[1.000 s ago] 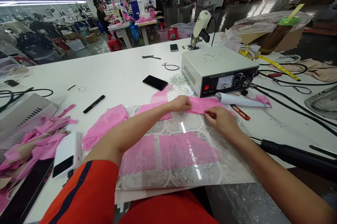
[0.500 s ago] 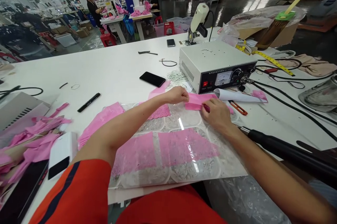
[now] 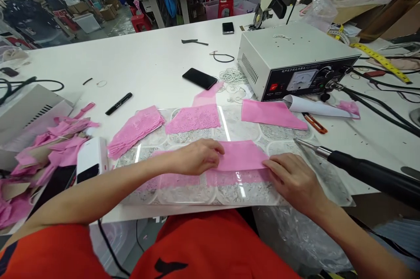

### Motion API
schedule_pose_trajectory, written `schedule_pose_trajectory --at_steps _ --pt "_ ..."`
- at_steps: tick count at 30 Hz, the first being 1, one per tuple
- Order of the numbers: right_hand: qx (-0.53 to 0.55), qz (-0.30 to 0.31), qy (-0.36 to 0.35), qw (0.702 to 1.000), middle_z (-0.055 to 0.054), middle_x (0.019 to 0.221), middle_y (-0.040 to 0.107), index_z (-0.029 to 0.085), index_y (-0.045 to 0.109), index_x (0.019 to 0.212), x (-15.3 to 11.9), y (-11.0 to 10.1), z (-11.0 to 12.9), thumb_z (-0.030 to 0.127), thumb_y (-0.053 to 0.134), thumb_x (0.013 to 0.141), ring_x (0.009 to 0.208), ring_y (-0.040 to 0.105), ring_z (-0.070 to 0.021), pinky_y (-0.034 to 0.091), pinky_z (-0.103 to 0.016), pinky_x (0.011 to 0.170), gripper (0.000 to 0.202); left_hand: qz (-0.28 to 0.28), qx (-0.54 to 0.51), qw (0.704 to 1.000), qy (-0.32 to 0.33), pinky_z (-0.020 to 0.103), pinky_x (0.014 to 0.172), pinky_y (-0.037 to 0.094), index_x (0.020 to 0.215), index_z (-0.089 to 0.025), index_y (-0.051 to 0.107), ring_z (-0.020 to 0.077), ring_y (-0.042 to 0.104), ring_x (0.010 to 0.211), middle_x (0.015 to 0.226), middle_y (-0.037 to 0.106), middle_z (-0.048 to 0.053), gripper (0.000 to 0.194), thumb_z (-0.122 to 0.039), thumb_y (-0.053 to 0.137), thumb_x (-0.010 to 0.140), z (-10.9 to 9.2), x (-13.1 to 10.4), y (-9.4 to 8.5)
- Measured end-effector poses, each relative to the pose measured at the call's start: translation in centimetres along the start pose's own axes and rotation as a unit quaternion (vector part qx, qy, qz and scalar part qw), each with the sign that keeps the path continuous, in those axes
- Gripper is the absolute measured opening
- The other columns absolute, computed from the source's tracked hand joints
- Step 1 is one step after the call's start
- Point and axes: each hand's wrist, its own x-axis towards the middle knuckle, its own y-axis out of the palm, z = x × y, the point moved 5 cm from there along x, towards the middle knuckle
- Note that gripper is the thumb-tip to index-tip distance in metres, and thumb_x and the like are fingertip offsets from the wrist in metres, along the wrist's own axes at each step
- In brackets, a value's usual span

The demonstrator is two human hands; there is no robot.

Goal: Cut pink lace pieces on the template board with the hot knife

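Note:
A smooth pink fabric piece is stretched between my two hands above the clear plastic sheet near the table's front edge. My left hand pinches its left end. At its right end, the fingertips of my right hand grip the corner. Other pink pieces show beneath it. Behind lie a lace-patterned pink piece, a stack of pink lace pieces to the left, and smooth pink fabric to the right.
A grey control box stands at the back right. A black pen-like tool with a metal tip lies beside my right hand, near an orange cutter. Also around are a phone, a marker and pink scraps.
Both hands have come nearer to the table's front edge with a pink piece between them. Smooth pink fabric now lies uncovered by the control box. The view has tilted down.

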Motion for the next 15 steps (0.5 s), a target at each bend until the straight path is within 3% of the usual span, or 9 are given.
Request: schedule_pose_trajectory --at_steps 5,10,15 --pt "0.002 0.005 0.037 0.999 -0.005 0.087 0.069 0.022 0.070 0.099 -1.1 0.1 0.0 0.008 0.054 0.092 0.082 0.062 -0.0189 0.049 -0.035 0.074 0.022 -0.009 0.082 0.996 0.038 0.039 0.100 0.050 0.080 -0.016 0.071 0.0243 0.066 0.116 0.121 0.071 0.011 0.022 -0.009 0.057 0.095 -0.6 -1.3 1.9" --pt "0.019 -0.002 0.085 0.996 -0.006 0.090 0.070 0.022 0.068 0.104 -2.1 -0.3 -0.8 0.010 0.057 0.092 0.084 0.065 -0.0198 0.054 -0.036 0.078 0.020 -0.008 0.136 0.990 0.042 0.036 0.098 0.047 0.082 -0.016 0.070 0.0224 0.067 0.111 0.121 0.071 0.011 0.024 -0.012 0.054 0.099 -0.9 -1.5 2.1" --pt "0.041 -0.015 0.135 0.990 -0.005 0.095 0.070 0.025 0.066 0.108 -2.7 -1.0 -1.1 0.013 0.059 0.092 0.090 0.067 -0.0203 0.057 -0.036 0.081 0.021 0.010 0.131 0.991 0.036 0.033 0.092 0.049 0.092 -0.016 0.074 0.0191 0.069 0.096 0.102 0.074 0.006 0.024 -0.012 0.052 0.101 -1.2 1.8 1.8"
